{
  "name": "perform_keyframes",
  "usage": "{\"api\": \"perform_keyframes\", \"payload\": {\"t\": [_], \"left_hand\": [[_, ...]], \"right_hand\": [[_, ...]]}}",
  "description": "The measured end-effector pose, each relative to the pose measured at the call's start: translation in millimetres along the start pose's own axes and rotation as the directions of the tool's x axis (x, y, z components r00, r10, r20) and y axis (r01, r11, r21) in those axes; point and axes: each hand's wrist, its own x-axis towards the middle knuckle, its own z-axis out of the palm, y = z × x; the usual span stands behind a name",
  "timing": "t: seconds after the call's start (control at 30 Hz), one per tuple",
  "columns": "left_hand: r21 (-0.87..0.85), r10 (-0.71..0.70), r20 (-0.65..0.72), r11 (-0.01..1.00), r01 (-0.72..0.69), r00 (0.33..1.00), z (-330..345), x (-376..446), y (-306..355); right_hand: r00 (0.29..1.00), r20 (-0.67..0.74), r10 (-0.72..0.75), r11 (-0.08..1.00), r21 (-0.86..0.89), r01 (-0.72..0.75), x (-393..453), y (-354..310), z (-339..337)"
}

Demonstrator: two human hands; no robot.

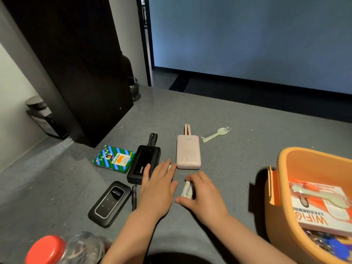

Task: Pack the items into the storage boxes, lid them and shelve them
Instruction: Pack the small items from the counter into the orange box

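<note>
your right hand pinching what looks like small batteries mid-counter | left hand flat, relaxed, fingertips on black Anker power bank | orange storage box at counter's right edge

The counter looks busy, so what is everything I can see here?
Pink power bank: one, counter centre.
Black power bank: one, left of the pink one.
Green packet: one, far left.
Black pocket device: one, near left.
Black pen: one, beside that device.
Pale spork: one, wrapped, behind the pink power bank.
Orange box: one, right, holding a WiFi carton.
Red-capped bottle: one, bottom left.
Small white items: gripped by the right hand.
Left hand: flat on the counter.
</note>
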Motion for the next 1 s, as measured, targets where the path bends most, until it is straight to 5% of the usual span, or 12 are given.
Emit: {"api": "perform_keyframes", "payload": {"t": [0.13,0.37,0.67,1.0], "left_hand": [[0.080,-0.017,-0.041,0.997,0.021,0.999,8,-1,7],[-0.081,-0.008,-0.134,0.997,-0.003,0.991,30,-34,19],[-0.131,-0.188,-0.090,0.976,0.175,0.978,22,-47,27],[-0.469,-0.236,-0.034,0.862,0.193,0.971,32,-76,81]], "right_hand": [[1.000,0.006,0.020,1.000,-0.019,-0.020,-10,6,-8],[0.998,-0.041,0.050,0.999,0.014,-0.050,-42,29,-25],[0.996,-0.067,0.056,0.998,0.034,-0.053,-81,43,-35],[0.999,-0.026,0.042,0.999,0.033,-0.041,-84,44,-39]]}}
